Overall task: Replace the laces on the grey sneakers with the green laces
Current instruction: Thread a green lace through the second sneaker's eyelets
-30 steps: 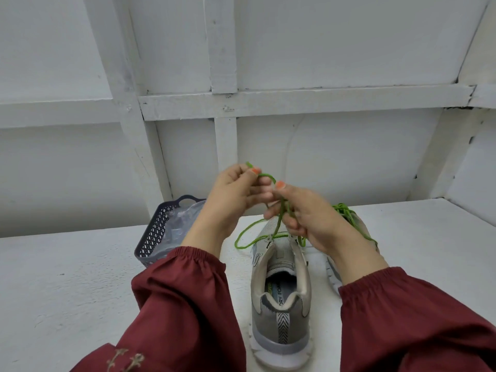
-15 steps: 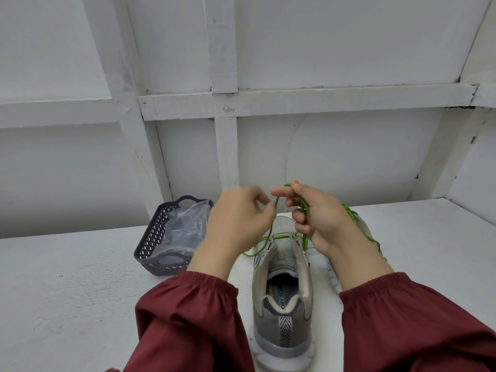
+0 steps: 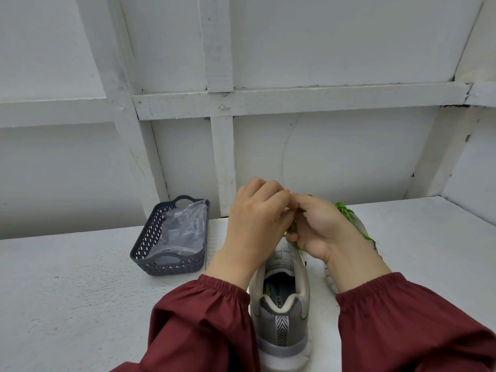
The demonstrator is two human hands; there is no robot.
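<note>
A grey sneaker [image 3: 281,315] stands on the white table [image 3: 80,304], heel toward me. Its front is hidden behind my hands. My left hand [image 3: 255,224] and my right hand [image 3: 316,226] meet just above the shoe's tongue, fingers curled, both pinching the green lace [image 3: 294,229] between them. A second grey sneaker [image 3: 361,224] lies behind my right wrist, mostly hidden, with a green lace [image 3: 349,214] threaded on it.
A dark plastic basket [image 3: 150,253] with a clear plastic bag [image 3: 182,229] inside stands to the left of the shoes, near the white panelled wall [image 3: 322,157]. My dark red sleeves fill the lower view.
My hands have dropped lower and closed together over the shoe's tongue. The loose green loop that hung at the left of the shoe is no longer in sight.
</note>
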